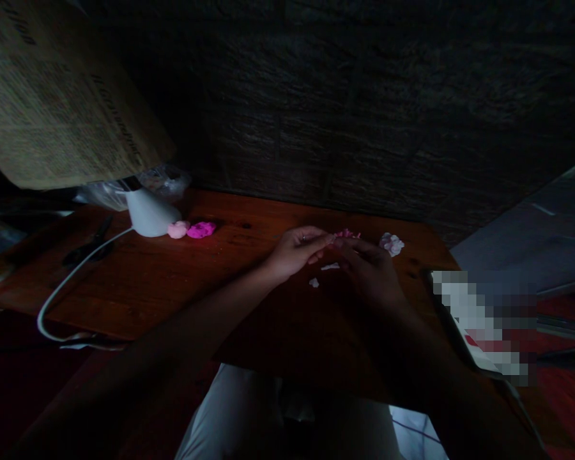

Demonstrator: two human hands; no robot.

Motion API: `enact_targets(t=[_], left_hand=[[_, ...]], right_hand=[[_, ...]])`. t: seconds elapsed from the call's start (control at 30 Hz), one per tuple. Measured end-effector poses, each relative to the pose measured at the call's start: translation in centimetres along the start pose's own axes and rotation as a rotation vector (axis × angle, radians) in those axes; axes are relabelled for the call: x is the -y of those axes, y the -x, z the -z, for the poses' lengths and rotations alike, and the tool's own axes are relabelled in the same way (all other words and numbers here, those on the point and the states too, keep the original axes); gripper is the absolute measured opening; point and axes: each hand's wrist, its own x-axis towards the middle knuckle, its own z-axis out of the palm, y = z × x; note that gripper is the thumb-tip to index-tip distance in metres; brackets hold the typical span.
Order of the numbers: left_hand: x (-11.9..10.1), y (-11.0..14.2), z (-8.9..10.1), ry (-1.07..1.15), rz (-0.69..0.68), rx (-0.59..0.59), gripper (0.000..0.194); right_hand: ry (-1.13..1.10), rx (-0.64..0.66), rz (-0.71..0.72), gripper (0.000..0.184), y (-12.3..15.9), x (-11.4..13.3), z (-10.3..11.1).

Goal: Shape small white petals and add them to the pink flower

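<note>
My left hand [297,250] and my right hand [371,268] meet over the table, fingertips pinched together. Between them is a small pale piece [332,238], probably modelling clay; dim light blurs its shape. Just behind the fingers lies a ruffled pink piece [349,234], partly covered by my right hand. To its right sits a whitish, petalled, flower-like piece [391,244]. Below the hands, a flat white scrap [314,282] and a thin white strip [330,266] rest on the wood. Farther left, a light pink lump [177,230] touches a magenta lump [202,230].
The wooden table [239,268] stands against a dark brick-patterned wall [316,115]. At left are a lamp with a white base [151,214] and newspaper-print shade [62,102], its white cable [52,297], and dark scissors [93,246]. A blurred-out phone-like device [479,326] lies right.
</note>
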Motion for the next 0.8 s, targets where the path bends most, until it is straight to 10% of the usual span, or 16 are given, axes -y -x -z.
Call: enact_targets(t=[0.8], left_hand=[[-0.2,0.4,-0.5,-0.091,-0.012,0.028,0.043]], right_hand=[[-0.018,-0.034,0.087,0.03,-0.3,-1.0,-0.1]])
